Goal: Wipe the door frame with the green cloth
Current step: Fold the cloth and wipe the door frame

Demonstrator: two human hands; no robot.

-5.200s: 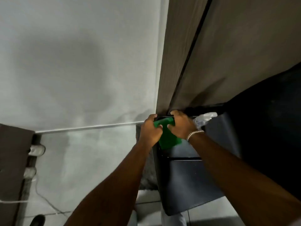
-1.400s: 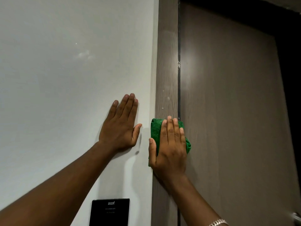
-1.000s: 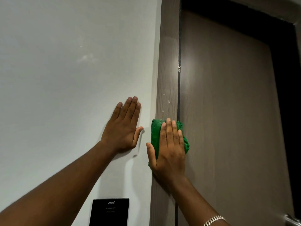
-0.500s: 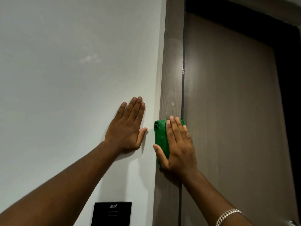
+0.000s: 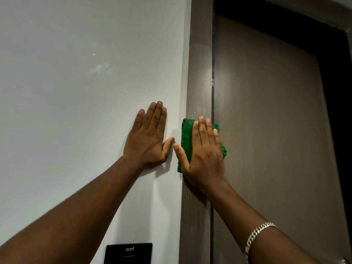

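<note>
I see the right hand (image 5: 203,155) spread flat, fingers up, pressing the green cloth (image 5: 185,138) against the door frame (image 5: 199,73). The left hand (image 5: 150,138) lies open, palm flat on the wall (image 5: 76,92) beside it.

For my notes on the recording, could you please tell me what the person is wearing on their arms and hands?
Both forearms are bare, with no sleeves or gloves in view. The left hand shows no jewellery. The right hand shows no rings, but its wrist carries a silver chain-link bracelet.
</note>
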